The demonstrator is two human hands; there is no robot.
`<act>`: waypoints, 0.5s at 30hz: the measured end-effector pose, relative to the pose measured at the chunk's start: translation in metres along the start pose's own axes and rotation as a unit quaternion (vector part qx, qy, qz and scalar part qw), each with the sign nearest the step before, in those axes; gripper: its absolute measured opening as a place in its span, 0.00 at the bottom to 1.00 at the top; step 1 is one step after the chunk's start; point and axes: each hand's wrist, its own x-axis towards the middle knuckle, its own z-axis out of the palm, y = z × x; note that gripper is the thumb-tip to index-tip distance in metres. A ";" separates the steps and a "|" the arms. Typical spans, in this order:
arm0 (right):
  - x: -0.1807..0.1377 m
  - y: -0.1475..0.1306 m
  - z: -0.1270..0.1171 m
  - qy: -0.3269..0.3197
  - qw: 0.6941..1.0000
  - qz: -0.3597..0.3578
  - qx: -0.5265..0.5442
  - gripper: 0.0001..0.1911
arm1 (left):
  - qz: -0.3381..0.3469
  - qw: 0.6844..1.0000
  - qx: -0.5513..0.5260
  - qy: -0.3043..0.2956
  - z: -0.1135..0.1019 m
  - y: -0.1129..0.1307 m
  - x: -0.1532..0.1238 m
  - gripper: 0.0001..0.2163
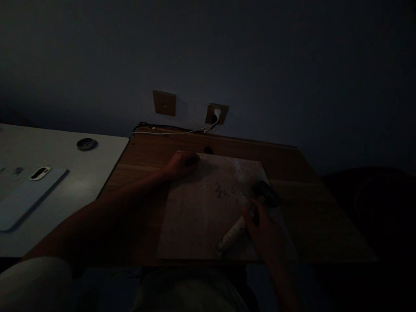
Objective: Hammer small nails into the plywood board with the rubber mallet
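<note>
In the dim light my right hand (264,229) is closed round a mallet near its head. The pale handle (232,236) slants down to the left, and the dark head (267,193) lies over the right side of a flat board (191,225). My left hand (182,164) rests at the board's far left corner with its fingers curled in. A dark patch shows between those fingers; I cannot make out what they hold. Several small metal screws or nails (221,190) lie on the board between my hands, mostly in a loose cluster.
The board lies on a wooden table (312,216) against the wall. A white table (81,182) adjoins on the left, bearing a phone in a pale case (32,190) and a small round dark lid (86,144). Cables (175,132) run along the back edge to a socket (217,113).
</note>
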 end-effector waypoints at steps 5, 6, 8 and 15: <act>0.002 0.000 0.000 -0.010 0.999 0.024 0.031 0.38 | 0.005 1.000 0.007 0.005 -0.001 0.001 0.000 0.10; 0.002 0.000 0.000 -0.011 0.999 0.026 0.038 0.37 | 0.006 1.000 0.011 0.004 -0.001 0.002 0.000 0.09; 0.004 0.003 0.001 -0.010 0.998 0.020 0.058 0.35 | 0.006 1.000 0.018 0.004 -0.001 0.002 0.000 0.09; 0.010 0.015 -0.008 0.060 0.959 0.085 0.263 0.40 | -0.018 0.999 0.011 -0.028 -0.005 0.006 0.004 0.09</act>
